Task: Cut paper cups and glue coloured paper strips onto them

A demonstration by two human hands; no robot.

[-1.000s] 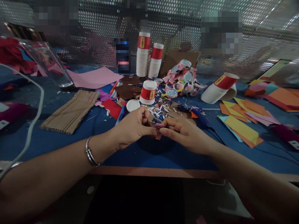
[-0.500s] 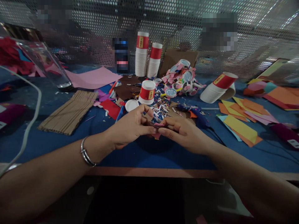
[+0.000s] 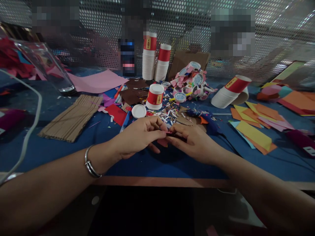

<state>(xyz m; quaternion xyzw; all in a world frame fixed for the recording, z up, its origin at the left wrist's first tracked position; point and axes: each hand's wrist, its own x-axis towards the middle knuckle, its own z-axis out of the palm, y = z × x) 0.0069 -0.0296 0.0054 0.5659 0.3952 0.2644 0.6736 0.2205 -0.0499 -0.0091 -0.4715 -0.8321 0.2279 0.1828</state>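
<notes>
Near the table's front edge, my left hand (image 3: 141,136) pinches a small pink piece (image 3: 162,142) between thumb and fingers. My right hand (image 3: 194,141) grips the same piece from the other side, its fingertips almost meeting those of the left. Most of the piece is hidden by the fingers. Just beyond the hands an upturned red and white paper cup (image 3: 155,98) stands among paper scraps (image 3: 168,116). A white round lid (image 3: 138,111) lies to its left.
Cup stacks (image 3: 149,64) stand at the back, beside a heap of pink paper pieces (image 3: 194,83). Corrugated cardboard (image 3: 71,119) and a clear glass (image 3: 59,78) are left. A blue glue gun (image 3: 213,126), a tilted cup stack (image 3: 230,92) and coloured papers (image 3: 256,134) are right.
My left hand's fingers have shifted around the pink piece, and a lower finger now stretches out beneath it. The piece shows less between the hands.
</notes>
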